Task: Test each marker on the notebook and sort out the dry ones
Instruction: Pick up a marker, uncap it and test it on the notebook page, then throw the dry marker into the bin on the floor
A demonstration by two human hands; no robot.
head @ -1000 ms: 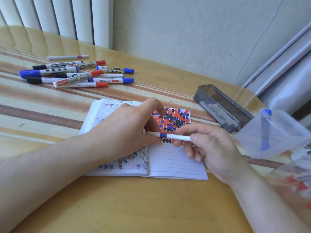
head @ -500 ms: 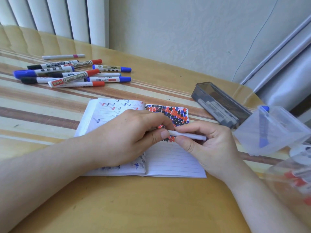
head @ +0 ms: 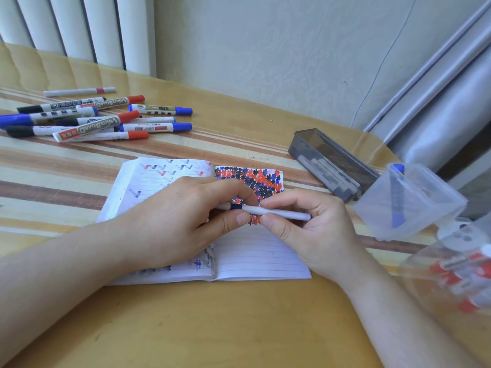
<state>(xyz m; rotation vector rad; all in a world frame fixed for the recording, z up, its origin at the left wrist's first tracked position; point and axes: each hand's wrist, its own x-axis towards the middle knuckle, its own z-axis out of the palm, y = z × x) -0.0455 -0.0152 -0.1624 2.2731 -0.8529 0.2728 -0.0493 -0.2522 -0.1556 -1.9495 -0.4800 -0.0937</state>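
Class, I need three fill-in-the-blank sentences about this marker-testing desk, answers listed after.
1. Both hands, left and right, hold one thin white ____.
2. The open notebook lies ____ the hands.
3. The clear tub on the right holds one marker with a ____ cap.

Missing words: pen; under; blue

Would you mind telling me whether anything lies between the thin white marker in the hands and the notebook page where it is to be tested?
Nothing visible does. Both the left hand and right hand pinch the thin white marker directly above the open notebook, whose lined page lies bare just below.
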